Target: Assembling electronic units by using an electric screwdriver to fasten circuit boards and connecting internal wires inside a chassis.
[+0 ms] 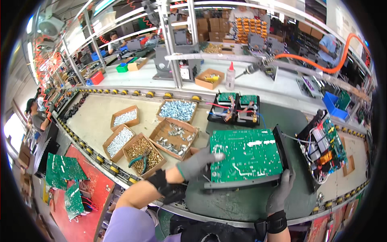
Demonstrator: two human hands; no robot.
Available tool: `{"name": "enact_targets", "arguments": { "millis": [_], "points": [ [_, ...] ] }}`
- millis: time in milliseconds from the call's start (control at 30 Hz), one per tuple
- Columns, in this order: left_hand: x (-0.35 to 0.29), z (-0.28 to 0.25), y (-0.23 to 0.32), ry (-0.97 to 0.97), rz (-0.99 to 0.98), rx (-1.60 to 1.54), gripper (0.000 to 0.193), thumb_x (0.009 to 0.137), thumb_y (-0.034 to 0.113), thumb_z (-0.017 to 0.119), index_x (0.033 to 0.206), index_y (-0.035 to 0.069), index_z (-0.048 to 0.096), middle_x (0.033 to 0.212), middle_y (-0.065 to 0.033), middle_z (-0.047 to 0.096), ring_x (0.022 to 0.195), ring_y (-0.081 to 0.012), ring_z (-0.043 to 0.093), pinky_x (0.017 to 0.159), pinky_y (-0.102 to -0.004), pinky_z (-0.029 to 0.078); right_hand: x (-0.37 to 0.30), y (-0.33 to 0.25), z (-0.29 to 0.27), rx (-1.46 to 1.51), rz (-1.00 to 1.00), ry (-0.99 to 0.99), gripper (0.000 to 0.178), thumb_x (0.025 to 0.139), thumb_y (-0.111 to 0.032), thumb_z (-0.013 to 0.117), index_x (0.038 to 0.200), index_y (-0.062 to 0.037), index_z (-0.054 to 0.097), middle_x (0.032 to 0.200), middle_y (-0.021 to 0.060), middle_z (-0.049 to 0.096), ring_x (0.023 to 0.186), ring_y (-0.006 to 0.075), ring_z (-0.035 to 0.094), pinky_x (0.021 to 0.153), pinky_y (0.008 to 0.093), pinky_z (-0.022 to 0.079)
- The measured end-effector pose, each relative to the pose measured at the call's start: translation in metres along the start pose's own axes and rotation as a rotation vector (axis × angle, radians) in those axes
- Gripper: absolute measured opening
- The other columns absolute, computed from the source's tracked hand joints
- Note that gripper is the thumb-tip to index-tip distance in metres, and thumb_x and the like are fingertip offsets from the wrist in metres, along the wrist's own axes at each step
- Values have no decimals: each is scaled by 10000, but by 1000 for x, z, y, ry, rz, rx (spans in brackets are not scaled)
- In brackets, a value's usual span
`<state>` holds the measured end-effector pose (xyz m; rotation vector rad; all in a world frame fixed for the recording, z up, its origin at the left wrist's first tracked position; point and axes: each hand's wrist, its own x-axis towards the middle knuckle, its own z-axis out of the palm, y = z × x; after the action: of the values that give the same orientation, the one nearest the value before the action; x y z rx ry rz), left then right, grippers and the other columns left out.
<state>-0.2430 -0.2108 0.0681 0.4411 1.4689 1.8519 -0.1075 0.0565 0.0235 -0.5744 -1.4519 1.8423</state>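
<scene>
A large green circuit board, solder side up, rests slightly tilted with a dark metal bar along its near edge and a black metal plate along its right edge. My left hand, in a grey glove, grips the board's left edge, its thumb on top and its other fingers partly hidden. At the near right corner my gloved right hand closes round the metal bar. Beneath the board lies a dark green mat. Just beyond it stand two black units with small green boards and wires.
Left of the mat are cardboard boxes of screws and metal parts, including a box of brass-coloured screws with pliers on top. An opened electronic unit stands at right. A screwdriver and a bottle are at the back.
</scene>
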Motion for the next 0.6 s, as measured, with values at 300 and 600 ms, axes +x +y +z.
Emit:
{"name": "enact_targets", "arguments": {
  "millis": [300, 600],
  "points": [
    [-84, 76, 10, 320, 482, 419, 1072, 685, 369, 909, 1459, -51, 299, 1319, -187, 560, 1203, -284, 586, 1016, -403, 470, 51, 42, 59, 416, 295, -576, 591, 969, -411, 593, 1392, -11, 489, 1292, 122, 596, 1161, 219, 582, 1020, 396, 467],
    [-64, 130, -36, -65, 460, 972, 922, 851, 356, 760, 1554, 36, 256, 1533, -281, 332, 1255, -486, 508, 1055, -502, 462, 120, 50, 26, -646, -133, -846, 409, 976, -223, 644, 1324, -15, 591, 1196, 142, 673, 1117, 219, 633, 976, 344, 491]
  ]
}}
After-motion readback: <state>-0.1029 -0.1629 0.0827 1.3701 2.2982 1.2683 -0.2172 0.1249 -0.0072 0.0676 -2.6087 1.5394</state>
